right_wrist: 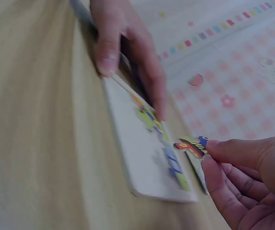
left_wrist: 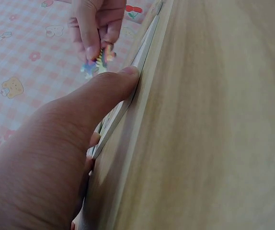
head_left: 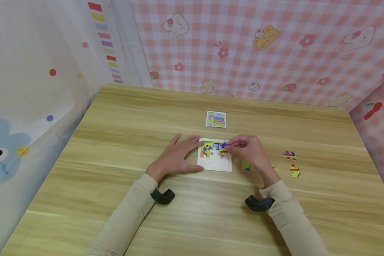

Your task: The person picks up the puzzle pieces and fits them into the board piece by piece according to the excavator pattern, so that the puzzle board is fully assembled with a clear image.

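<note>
A white puzzle board (head_left: 217,165) lies flat on the wooden table, with joined pieces (head_left: 207,149) showing a green, yellow and blue picture along its upper part. My left hand (head_left: 174,156) rests at the board's left side, fingers outstretched; its thumb touches the lower left corner and its fingertips the upper left edge. Between thumb and fingers, my right hand (head_left: 251,151) pinches a colourful jigsaw piece (right_wrist: 192,147) just above the board's right part. In the right wrist view that piece is tilted and raised off the board.
Behind the board lies a small picture card (head_left: 216,119) of a digger-like vehicle. Loose jigsaw pieces sit to the right: a purple-striped piece (head_left: 289,155), a yellow-green piece (head_left: 295,172) and a green-blue piece (head_left: 247,166); another is partly hidden by the right wrist. A pink checked cloth (head_left: 236,67) hangs behind.
</note>
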Tool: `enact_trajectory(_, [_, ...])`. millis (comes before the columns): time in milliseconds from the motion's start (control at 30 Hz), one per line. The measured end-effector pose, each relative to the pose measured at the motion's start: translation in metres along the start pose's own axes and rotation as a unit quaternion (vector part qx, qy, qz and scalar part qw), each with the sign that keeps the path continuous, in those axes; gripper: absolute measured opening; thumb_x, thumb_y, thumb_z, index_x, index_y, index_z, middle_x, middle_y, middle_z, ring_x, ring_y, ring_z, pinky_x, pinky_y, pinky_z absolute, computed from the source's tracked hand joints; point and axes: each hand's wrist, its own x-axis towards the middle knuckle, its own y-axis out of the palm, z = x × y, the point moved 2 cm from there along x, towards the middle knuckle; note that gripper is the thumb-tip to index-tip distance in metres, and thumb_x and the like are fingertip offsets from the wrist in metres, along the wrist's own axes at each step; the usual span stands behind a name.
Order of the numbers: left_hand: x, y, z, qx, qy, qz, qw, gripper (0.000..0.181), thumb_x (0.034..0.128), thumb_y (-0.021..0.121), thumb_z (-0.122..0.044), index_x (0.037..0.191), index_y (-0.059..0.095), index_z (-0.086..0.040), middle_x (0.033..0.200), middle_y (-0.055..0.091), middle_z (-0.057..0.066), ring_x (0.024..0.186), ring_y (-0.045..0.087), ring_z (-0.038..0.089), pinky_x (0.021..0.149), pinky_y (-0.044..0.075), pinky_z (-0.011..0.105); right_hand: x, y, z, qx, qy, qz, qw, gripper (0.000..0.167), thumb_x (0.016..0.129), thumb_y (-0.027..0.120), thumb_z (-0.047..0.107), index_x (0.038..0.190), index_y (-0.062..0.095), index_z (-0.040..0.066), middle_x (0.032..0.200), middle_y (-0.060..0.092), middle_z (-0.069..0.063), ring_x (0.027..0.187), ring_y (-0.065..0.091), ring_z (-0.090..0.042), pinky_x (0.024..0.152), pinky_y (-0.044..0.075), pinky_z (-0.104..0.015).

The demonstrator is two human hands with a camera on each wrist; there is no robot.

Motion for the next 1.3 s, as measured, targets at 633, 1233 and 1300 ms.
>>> enact_trajectory(633, [0.000, 0.000, -0.002, 0.006, 0.004, -0.002, 1.0000, 0.095, 0.0851, 0.062, -0.077, 0.161, 0.039, -0.026, 0.171, 0.023, -0.003, 0.157, 0.019, 0.014, 0.128, -0.008, 0.045, 0.004, 0.032, 0.000, -0.072, -0.006, 0.015, 0.9973, 0.013, 0.094, 0.077, 0.009, 0.101, 0.079, -0.002, 0.092, 0.077, -0.012, 0.079, 0.068, -0.019, 0.070, 0.055, -0.027])
enact_trajectory(1233, [0.001, -0.002, -0.002, 0.017, -0.002, 0.003, 0.9999, 0.095, 0.0854, 0.061, -0.079, 0.161, 0.038, -0.027, 0.171, 0.021, -0.005, 0.157, 0.017, 0.013, 0.127, -0.010, 0.045, 0.005, 0.037, 0.006, -0.104, 0.005, 0.021, 0.9944, 0.016, 0.095, 0.076, 0.007, 0.109, 0.078, -0.001, 0.096, 0.075, -0.012, 0.086, 0.067, -0.022, 0.077, 0.058, -0.034])
enact_trajectory(1300, [0.001, -0.002, -0.002, 0.017, -0.002, 0.003, 0.9999, 0.095, 0.0853, 0.061, -0.079, 0.161, 0.038, -0.027, 0.171, 0.021, -0.005, 0.158, 0.017, 0.013, 0.127, -0.010, 0.045, 0.004, 0.038, 0.006, -0.106, -0.004, 0.023, 0.9941, 0.020, 0.095, 0.075, 0.006, 0.113, 0.078, -0.001, 0.098, 0.075, -0.012, 0.087, 0.067, -0.022, 0.078, 0.058, -0.035])
